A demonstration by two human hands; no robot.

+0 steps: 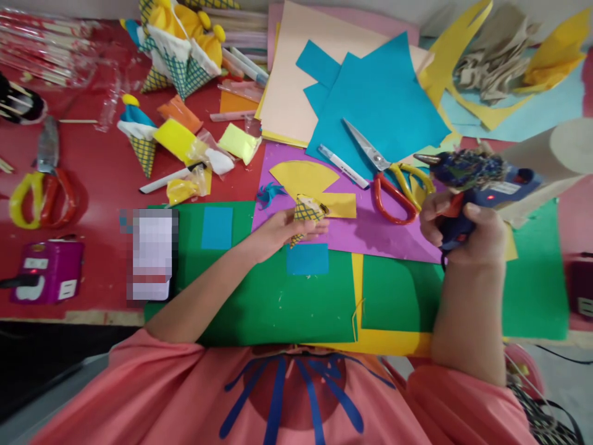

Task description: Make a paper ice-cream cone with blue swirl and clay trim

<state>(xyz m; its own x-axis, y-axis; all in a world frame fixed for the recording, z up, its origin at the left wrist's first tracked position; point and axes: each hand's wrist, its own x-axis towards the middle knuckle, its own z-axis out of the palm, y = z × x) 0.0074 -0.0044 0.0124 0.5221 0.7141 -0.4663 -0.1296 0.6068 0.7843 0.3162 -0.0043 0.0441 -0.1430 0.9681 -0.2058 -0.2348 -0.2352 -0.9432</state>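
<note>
My left hand (282, 232) holds a small yellow paper cone with a blue grid pattern (306, 213) over the purple sheet (370, 232). My right hand (463, 232) grips a blue hot glue gun (477, 176), its nozzle pointing left, raised above the table to the right of the cone. A yellow fan-shaped paper piece (303, 176) lies just beyond the cone. A small blue square (306, 258) sits on the green sheet (259, 296) under my left hand.
Orange-handled scissors (389, 179) and a white marker (343, 165) lie on blue paper (384, 99). Finished paper cones (178, 46) stand at the back left. Another pair of scissors (41, 185), a purple power box (49, 272) and a pixelated phone (152, 256) lie left.
</note>
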